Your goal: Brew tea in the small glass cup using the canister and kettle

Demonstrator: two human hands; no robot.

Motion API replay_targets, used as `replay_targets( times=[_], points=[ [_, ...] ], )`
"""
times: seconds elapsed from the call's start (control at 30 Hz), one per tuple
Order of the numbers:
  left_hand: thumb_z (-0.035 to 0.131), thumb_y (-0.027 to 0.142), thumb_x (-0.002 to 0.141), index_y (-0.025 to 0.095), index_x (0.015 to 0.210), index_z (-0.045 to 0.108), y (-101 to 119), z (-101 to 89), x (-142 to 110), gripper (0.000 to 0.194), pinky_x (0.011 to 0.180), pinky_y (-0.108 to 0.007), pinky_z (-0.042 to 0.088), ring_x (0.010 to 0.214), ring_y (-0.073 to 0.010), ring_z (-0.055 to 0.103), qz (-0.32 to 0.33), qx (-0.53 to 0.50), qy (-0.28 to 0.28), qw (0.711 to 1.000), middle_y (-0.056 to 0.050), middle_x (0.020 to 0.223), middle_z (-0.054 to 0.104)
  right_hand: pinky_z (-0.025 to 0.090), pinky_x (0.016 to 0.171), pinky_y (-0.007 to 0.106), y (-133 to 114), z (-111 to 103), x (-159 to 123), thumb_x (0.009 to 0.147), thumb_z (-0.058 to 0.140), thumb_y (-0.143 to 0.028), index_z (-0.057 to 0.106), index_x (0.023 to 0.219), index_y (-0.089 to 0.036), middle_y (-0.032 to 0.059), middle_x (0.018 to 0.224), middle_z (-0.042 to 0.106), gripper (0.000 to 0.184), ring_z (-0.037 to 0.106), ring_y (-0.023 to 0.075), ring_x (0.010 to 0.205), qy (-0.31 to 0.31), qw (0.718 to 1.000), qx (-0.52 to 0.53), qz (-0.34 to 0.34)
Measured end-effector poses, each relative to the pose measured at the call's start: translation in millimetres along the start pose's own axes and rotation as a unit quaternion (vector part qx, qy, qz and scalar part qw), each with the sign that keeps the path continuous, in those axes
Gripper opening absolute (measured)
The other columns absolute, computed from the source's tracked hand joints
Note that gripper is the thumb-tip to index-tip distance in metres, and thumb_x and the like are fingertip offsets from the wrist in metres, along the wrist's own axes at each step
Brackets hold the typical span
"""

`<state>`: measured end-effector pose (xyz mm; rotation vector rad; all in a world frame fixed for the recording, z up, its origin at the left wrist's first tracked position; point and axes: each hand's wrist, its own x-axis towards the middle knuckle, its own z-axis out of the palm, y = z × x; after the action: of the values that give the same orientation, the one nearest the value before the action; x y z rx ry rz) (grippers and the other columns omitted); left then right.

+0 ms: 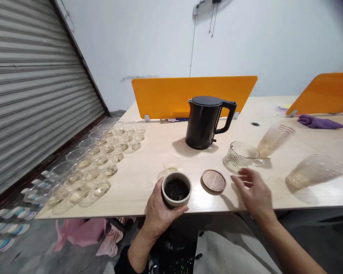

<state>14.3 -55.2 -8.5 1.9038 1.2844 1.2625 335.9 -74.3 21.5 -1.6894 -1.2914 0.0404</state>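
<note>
My left hand (156, 215) is wrapped round a pale, round canister (171, 203), tilted so its top faces me. Dark loose leaves, like tea, show inside it (176, 189). Just right of it a round wooden lid (214, 180) lies on the table. My right hand (255, 194) hovers near the table's front, fingers apart and thumb out, with nothing seen in it. Beyond its fingertips stands a ribbed glass cup (238, 155) with a side handle and dark specks; a thin stick-like thing crosses its rim. Behind the canister is a small clear cup (172, 163).
A black electric kettle (202, 123) stands before an orange divider (162, 99). Several clear plastic cups with pale liquid (101, 160) crowd the left side. Two stacks of plastic cups lie tilted at right (276, 139), (311, 171). A purple cloth (318, 121) lies further back.
</note>
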Motion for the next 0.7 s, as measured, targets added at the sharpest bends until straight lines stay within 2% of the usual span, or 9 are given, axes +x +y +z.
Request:
replay_targets(
  times=[0.07,0.17,0.23,0.3,0.37,0.43,0.53,0.7],
  points=[
    [0.089,0.048,0.068,0.024,0.148,0.038,-0.7,0.3,0.0,0.098,0.109,-0.053,0.051,0.128,-0.0342,0.061,0.007,0.002,0.001,1.000,-0.013,0.138,0.062,0.061,0.063,0.042,11.5,-16.3,11.2,0.079,0.074,-0.065,0.054,0.132,-0.021,0.0076,0.095,0.070,0.072,0.070,0.0256,0.073,0.076,0.989,0.072,0.102],
    [0.089,0.048,0.067,0.024,0.147,0.039,-1.0,1.0,0.2,0.098,0.108,-0.053,0.051,0.127,-0.0340,0.062,0.009,0.003,0.006,1.000,-0.013,0.137,0.062,0.057,0.052,0.033,25.3,-26.9,36.9,0.075,0.080,-0.060,0.047,0.143,-0.020,0.0001,0.082,0.066,0.086,0.066,0.0195,0.059,0.107,0.974,0.132,0.152],
    [0.089,0.047,0.067,0.024,0.147,0.038,-0.9,1.6,0.1,0.097,0.108,-0.053,0.052,0.126,-0.0338,0.062,0.008,0.000,0.009,1.000,-0.013,0.137,0.062,0.054,0.049,0.028,31.0,-23.7,54.8,0.074,0.080,-0.058,0.056,0.137,-0.019,-0.0016,0.076,0.064,0.077,0.064,0.0173,0.056,0.094,0.976,0.128,0.152],
    [0.089,0.045,0.067,0.024,0.147,0.038,-0.8,2.0,-0.1,0.097,0.108,-0.053,0.052,0.127,-0.0336,0.062,0.007,-0.002,0.010,1.000,-0.013,0.137,0.062,0.051,0.047,0.026,34.7,-16.4,69.5,0.076,0.078,-0.056,0.068,0.118,-0.018,-0.0010,0.071,0.064,0.058,0.063,0.0159,0.055,0.077,0.978,0.119,0.150],
    [0.089,0.045,0.068,0.024,0.148,0.038,-0.7,2.2,-0.2,0.097,0.109,-0.052,0.051,0.128,-0.0336,0.061,0.004,-0.001,0.008,1.000,-0.013,0.139,0.062,0.048,0.045,0.024,36.8,-9.6,79.3,0.079,0.075,-0.054,0.072,0.098,-0.017,0.0001,0.067,0.064,0.042,0.060,0.0145,0.053,0.073,0.978,0.121,0.151],
    [0.089,0.045,0.068,0.024,0.148,0.038,-0.5,2.4,-0.1,0.097,0.110,-0.052,0.050,0.130,-0.0337,0.060,0.001,0.000,0.007,1.000,-0.013,0.141,0.061,0.047,0.045,0.024,37.2,-7.0,83.7,0.081,0.072,-0.052,0.071,0.087,-0.017,0.0010,0.065,0.064,0.036,0.059,0.0141,0.052,0.082,0.977,0.125,0.152],
    [0.090,0.043,0.066,0.024,0.149,0.039,-0.4,2.5,0.1,0.098,0.111,-0.052,0.050,0.130,-0.0335,0.061,0.001,0.000,0.009,1.000,-0.013,0.141,0.061,0.048,0.048,0.028,32.3,-12.3,82.2,0.082,0.071,-0.052,0.070,0.085,-0.021,0.0022,0.066,0.065,0.031,0.061,0.0167,0.055,0.115,0.973,0.143,0.140],
    [0.091,0.040,0.064,0.024,0.149,0.038,-0.3,2.6,0.3,0.102,0.109,-0.053,0.051,0.131,-0.0346,0.060,0.003,0.000,0.011,1.000,-0.013,0.141,0.060,0.054,0.062,0.044,2.3,-29.2,67.1,0.085,0.069,-0.056,0.069,0.092,-0.031,0.0074,0.084,0.066,0.026,0.064,0.0261,0.066,0.141,0.966,0.204,0.075]
  ],
)
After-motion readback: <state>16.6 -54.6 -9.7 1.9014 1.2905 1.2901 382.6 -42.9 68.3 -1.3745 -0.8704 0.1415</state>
